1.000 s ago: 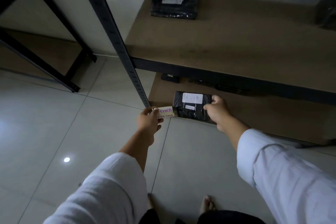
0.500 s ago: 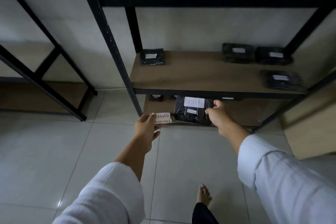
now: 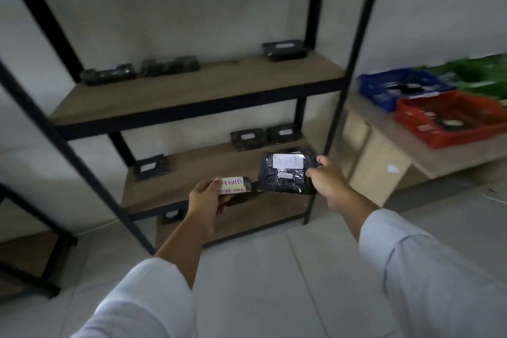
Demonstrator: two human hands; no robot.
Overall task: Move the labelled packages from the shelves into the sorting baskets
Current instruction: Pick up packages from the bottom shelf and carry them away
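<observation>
shelf unit (image 3: 197,85) more packages left | red basket (image 3: 450,140) on bench right | step: carry, judged | right hand (image 3: 326,181) pinches black package (image 3: 285,173), midair by the shelves | left hand (image 3: 205,197) grips small labelled package (image 3: 233,185) | next: turn right, match label to basket, drop

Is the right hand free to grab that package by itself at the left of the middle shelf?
Probably not: the right hand already holds a black package, and that lone package lies across past the left hand.
</observation>
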